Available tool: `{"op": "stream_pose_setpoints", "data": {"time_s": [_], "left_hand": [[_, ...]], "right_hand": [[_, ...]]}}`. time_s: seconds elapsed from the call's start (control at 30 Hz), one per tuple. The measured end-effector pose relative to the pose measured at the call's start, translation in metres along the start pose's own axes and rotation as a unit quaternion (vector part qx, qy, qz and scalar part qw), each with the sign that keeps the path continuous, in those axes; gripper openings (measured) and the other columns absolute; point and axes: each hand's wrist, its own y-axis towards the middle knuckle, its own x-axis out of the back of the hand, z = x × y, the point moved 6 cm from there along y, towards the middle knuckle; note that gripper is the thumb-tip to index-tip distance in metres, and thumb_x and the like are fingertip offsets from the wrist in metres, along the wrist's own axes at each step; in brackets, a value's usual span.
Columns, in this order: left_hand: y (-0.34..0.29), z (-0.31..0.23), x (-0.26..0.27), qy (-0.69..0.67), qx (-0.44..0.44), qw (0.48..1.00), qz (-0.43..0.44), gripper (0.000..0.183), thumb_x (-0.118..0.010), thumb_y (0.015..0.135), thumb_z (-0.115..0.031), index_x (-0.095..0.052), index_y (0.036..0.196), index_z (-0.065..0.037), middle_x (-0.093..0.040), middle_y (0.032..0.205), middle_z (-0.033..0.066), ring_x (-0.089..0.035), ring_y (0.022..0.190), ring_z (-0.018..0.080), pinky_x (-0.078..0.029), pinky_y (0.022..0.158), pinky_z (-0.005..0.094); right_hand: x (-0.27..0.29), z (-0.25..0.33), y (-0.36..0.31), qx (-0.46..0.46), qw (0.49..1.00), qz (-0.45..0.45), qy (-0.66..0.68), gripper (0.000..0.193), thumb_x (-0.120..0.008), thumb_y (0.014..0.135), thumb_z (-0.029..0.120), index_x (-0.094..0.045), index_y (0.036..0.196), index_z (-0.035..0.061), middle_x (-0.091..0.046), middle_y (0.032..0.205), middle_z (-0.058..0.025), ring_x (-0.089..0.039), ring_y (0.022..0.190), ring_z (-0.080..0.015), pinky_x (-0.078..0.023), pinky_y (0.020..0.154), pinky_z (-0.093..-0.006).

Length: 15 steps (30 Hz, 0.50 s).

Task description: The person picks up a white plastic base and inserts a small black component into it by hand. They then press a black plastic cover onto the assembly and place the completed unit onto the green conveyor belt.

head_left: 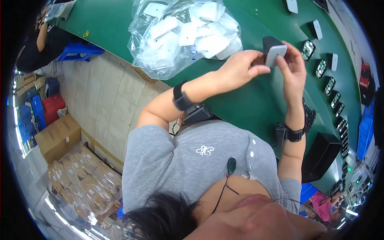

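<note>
Over the green table, a small black housing with a whitish-grey front plate (275, 56) is held up between my two hands. My left hand (240, 69) comes in from its left side, thumb tip at the plate's lower edge and fingers at the black part, partly hidden. My right hand (295, 70) grips it from the right, with the thumb on the plate and the fingers curled behind. A clear plastic bag (140, 58) full of white plates lies just left of my hands. Both wrists wear black straps with small boxes.
Along the right of the green table (256, 106) runs a row of dark units with exposed boards (321, 68), and some white-faced ones (333, 62). A black box (322, 158) stands near my right elbow, beside small black parts (309, 114). Another person (38, 50) sits at far left.
</note>
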Motion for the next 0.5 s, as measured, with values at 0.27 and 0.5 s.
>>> {"op": "stream_pose_setpoints", "data": {"time_s": [0.27,0.5], "left_hand": [[-0.026,-0.034,0.147,0.466,-0.09,0.869,-0.138,0.034,-0.057,0.081,0.004,-0.06,0.114,-0.002,-0.063,0.107,0.0151,-0.058,0.1,0.0338,-0.048,0.086,0.0403],[-0.02,-0.015,0.16,0.595,-0.095,0.793,-0.086,0.037,-0.067,0.083,-0.013,-0.06,0.117,-0.003,-0.063,0.113,0.0105,-0.057,0.103,0.0307,-0.048,0.086,0.0388]], "right_hand": [[0.063,-0.036,0.151,0.004,0.972,0.059,-0.229,0.028,-0.065,0.087,0.01,-0.062,0.112,-0.0002,-0.065,0.099,-0.0064,-0.061,0.09,-0.015,-0.049,0.081,-0.0286],[0.065,-0.038,0.168,-0.11,0.955,0.096,-0.259,0.021,-0.066,0.084,0.007,-0.064,0.103,-0.0017,-0.067,0.093,-0.0068,-0.062,0.086,-0.0146,-0.05,0.078,-0.028]]}}
